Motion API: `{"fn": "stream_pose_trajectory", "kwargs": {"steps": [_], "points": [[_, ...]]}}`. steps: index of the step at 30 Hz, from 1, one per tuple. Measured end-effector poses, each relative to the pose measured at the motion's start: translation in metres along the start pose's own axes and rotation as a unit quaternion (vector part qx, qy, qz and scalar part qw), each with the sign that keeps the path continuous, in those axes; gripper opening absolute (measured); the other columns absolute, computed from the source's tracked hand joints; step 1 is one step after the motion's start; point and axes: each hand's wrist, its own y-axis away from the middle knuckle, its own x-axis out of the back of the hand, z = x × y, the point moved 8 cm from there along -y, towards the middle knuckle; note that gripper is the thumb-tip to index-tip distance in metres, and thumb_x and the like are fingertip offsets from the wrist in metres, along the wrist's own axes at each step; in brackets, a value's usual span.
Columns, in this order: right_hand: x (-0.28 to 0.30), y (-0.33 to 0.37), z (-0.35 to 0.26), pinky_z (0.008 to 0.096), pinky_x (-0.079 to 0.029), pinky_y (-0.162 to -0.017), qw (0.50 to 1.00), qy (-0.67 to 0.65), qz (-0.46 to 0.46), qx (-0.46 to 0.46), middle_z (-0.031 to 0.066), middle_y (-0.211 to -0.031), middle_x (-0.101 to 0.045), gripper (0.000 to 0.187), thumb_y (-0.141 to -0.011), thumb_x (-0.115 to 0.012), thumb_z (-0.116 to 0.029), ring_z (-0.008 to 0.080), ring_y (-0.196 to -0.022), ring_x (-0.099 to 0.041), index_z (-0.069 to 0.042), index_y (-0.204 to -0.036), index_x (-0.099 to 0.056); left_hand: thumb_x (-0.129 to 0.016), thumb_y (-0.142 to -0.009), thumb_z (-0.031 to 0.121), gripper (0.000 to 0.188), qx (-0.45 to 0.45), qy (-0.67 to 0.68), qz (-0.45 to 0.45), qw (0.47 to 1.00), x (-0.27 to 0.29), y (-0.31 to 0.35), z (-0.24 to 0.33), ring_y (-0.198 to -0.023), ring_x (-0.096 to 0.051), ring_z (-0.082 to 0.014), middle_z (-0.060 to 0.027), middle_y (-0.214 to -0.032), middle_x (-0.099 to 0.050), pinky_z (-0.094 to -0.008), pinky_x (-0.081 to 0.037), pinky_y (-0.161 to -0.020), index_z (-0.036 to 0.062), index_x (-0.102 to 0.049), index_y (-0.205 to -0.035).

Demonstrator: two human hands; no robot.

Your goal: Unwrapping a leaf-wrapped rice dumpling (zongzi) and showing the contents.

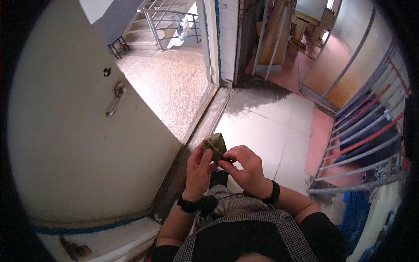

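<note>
A green leaf-wrapped rice dumpling (pixel 218 140) with pointed corners is held up in front of my body. My left hand (pixel 198 172) is closed around its left and lower side, with the thumb lying along the near face. A thin pale string (pixel 214 146) runs slantwise across the leaf toward my right fingertips. My right hand (pixel 248 169) is closed in a pinch at the dumpling's lower right, where the string ends. Its fingertips partly cover what they grip there. Both wrists wear dark bands.
To my left stands a pale door (pixel 91 144) with a metal handle (pixel 116 99). Beyond its sill lie a speckled landing, a small dark stool (pixel 118 46) and stairs with a metal railing (pixel 152 26). A metal rack (pixel 362 144) with red and grey bars stands at right, beside wooden panels.
</note>
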Motion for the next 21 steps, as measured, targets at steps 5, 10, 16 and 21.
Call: {"fn": "stream_pose_trajectory", "kwargs": {"steps": [5,10,16,21], "points": [[-0.035,-0.109,0.079,0.0275,-0.05,-0.065,0.994,-0.047,-0.018,-0.096,0.0096,-0.083,-0.062,0.02,-0.075,-0.073,-0.004,0.0174,-0.071,-0.062,0.0,-0.09,-0.061,-0.051,-0.095,0.014,0.043,-0.016,0.016,-0.027,0.999,0.018,-0.133,0.04,-0.107,-0.057,-0.0169,-0.011,-0.122,-0.054,-0.0297,-0.05,-0.087,-0.0017,-0.038,-0.133],[-0.062,-0.215,0.136,0.0301,-0.05,-0.063,0.991,-0.049,0.016,-0.123,0.0093,-0.08,-0.062,0.019,-0.075,-0.072,-0.004,0.0205,-0.071,-0.062,-0.001,-0.091,-0.061,-0.054,-0.093,0.012,0.049,-0.036,-0.012,-0.042,0.998,0.029,-0.248,0.092,-0.11,-0.054,-0.0164,-0.0112,-0.122,-0.054,-0.0299,-0.046,-0.092,-0.0021,-0.035,-0.136],[-0.122,-0.321,0.21,0.0328,-0.049,-0.058,0.996,-0.06,-0.051,-0.039,0.0125,-0.078,-0.061,0.014,-0.076,-0.069,0.0,0.0255,-0.065,-0.061,-0.001,-0.088,-0.061,-0.06,-0.088,0.005,0.056,-0.108,-0.03,-0.026,0.993,0.065,-0.367,0.14,-0.109,-0.053,-0.0157,-0.0095,-0.119,-0.054,-0.0289,-0.044,-0.093,-0.0011,-0.034,-0.137],[-0.178,-0.422,0.272,0.0348,-0.047,-0.056,0.983,-0.135,-0.123,-0.006,0.0115,-0.072,-0.055,0.014,-0.082,-0.062,-0.01,0.0245,-0.06,-0.058,-0.001,-0.086,-0.052,-0.066,-0.084,0.007,0.057,-0.164,-0.059,0.013,0.985,0.098,-0.461,0.183,-0.108,-0.053,-0.0155,-0.008,-0.115,-0.056,-0.0297,-0.043,-0.094,0.0001,-0.037,-0.134]]}}
